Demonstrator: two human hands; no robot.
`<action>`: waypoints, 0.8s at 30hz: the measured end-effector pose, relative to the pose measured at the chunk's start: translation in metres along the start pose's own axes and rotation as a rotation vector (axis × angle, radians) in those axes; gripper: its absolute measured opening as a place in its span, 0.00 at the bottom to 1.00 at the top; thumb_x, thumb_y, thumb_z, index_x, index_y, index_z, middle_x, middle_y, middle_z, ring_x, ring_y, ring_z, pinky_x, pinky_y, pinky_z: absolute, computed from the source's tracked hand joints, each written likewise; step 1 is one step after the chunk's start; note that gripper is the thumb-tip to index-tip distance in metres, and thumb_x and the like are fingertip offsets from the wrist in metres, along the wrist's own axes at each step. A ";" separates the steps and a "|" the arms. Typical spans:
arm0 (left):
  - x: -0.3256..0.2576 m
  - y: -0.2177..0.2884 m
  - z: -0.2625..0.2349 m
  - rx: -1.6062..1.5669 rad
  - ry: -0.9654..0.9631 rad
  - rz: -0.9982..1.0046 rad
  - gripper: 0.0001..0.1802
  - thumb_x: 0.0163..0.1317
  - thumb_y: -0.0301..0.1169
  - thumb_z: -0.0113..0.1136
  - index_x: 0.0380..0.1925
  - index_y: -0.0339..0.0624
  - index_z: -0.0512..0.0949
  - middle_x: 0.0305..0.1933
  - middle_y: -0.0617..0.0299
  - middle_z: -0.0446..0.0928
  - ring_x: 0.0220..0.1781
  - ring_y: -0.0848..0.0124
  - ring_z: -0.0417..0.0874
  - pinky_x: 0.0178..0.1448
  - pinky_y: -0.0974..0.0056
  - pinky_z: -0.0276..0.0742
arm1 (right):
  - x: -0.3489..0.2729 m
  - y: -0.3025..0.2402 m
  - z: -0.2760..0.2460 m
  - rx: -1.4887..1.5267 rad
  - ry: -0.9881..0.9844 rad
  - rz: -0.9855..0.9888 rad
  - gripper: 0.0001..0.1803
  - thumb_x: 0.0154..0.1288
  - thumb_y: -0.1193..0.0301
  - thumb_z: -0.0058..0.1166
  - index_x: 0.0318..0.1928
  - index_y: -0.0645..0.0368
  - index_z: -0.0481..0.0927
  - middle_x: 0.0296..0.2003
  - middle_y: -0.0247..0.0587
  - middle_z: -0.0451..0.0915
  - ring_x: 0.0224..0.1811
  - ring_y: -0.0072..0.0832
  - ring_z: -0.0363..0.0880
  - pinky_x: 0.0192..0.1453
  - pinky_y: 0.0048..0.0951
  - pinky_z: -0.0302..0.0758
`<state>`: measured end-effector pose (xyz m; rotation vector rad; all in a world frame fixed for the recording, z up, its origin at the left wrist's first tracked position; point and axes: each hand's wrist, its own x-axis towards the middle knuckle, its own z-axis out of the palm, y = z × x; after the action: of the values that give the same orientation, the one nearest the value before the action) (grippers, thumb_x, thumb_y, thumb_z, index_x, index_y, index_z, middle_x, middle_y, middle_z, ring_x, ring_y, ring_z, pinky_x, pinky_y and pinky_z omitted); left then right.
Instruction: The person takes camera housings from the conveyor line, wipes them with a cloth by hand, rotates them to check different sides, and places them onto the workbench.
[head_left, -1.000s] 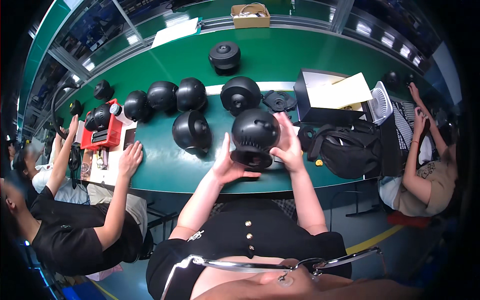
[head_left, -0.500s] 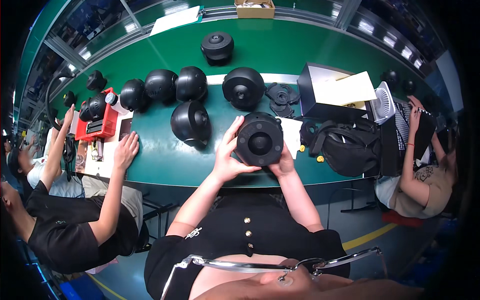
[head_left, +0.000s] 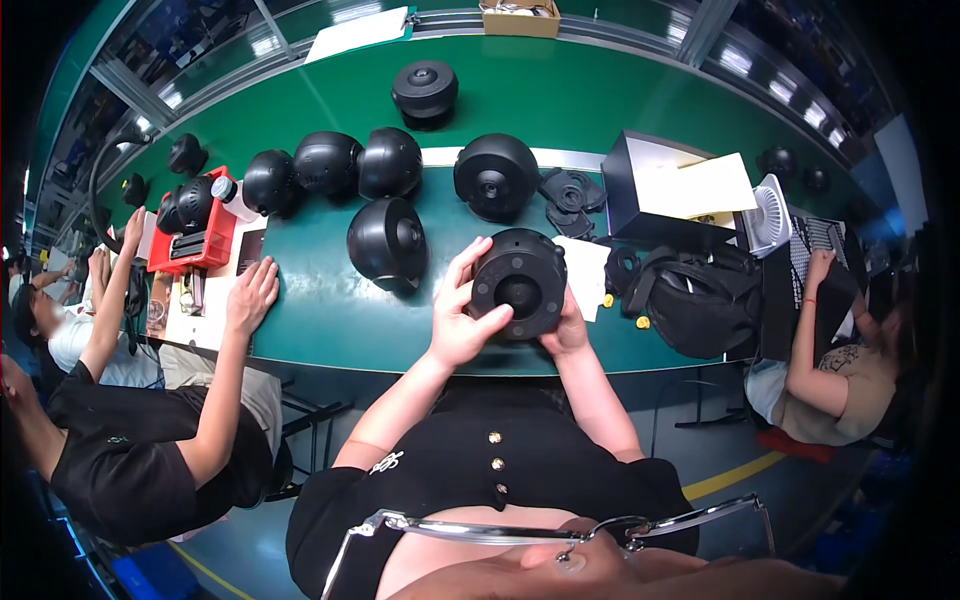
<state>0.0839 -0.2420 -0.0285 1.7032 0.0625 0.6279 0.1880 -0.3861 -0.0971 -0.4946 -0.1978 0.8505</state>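
Observation:
Both my hands hold a black round housing (head_left: 519, 262) above the near edge of the green table. Its flat ringed face, with a round recess in the middle, is turned up toward me. My left hand (head_left: 458, 318) wraps its left side, the thumb lying across the lower part of the face by the recess. Around the right side closes my right hand (head_left: 568, 325), its fingers mostly hidden by the housing. Just beyond, a similar black ball-shaped housing (head_left: 386, 243) rests at left, and another larger one (head_left: 496, 177) stands farther back.
Several more black housings (head_left: 328, 162) line the table's back left. Right of my hands lie flat black parts (head_left: 572, 195), white paper (head_left: 582, 265), small yellow pieces (head_left: 642, 322), a black bag (head_left: 698, 300) and a dark box (head_left: 660, 190). A red bin (head_left: 185, 262) and co-worker's hand (head_left: 252, 297) are left.
My left thumb has moved from the housing's lower rim onto its face near the recess. The housing stays in both hands. At right, a co-worker's hands have shifted.

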 end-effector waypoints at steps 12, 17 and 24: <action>0.039 0.045 0.000 0.511 0.080 0.018 0.22 0.46 0.39 0.79 0.24 0.36 0.75 0.21 0.57 0.71 0.21 0.67 0.72 0.28 0.64 0.70 | -0.001 -0.019 0.026 -0.308 0.048 0.016 0.53 0.43 0.68 0.71 0.72 0.61 0.60 0.64 0.44 0.70 0.68 0.36 0.69 0.73 0.36 0.65; 0.045 0.023 -0.017 -0.020 0.123 -0.443 0.30 0.76 0.41 0.48 0.15 0.37 0.77 0.17 0.68 0.73 0.20 0.79 0.68 0.26 0.68 0.63 | -0.001 -0.040 0.038 -0.348 0.071 0.004 0.57 0.39 0.68 0.74 0.72 0.63 0.59 0.64 0.44 0.70 0.68 0.36 0.70 0.74 0.36 0.64; 0.070 -0.067 -0.026 0.323 0.402 -0.142 0.40 0.71 0.40 0.56 0.74 0.34 0.50 0.74 0.42 0.52 0.77 0.53 0.56 0.77 0.54 0.56 | 0.107 -0.164 0.076 -1.071 -0.002 -0.671 0.57 0.37 0.66 0.79 0.71 0.59 0.64 0.62 0.46 0.72 0.64 0.39 0.73 0.70 0.39 0.69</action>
<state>0.1521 -0.1766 -0.0622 1.8355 0.5924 0.8798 0.3400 -0.3708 0.0467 -1.3283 -0.7871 0.0147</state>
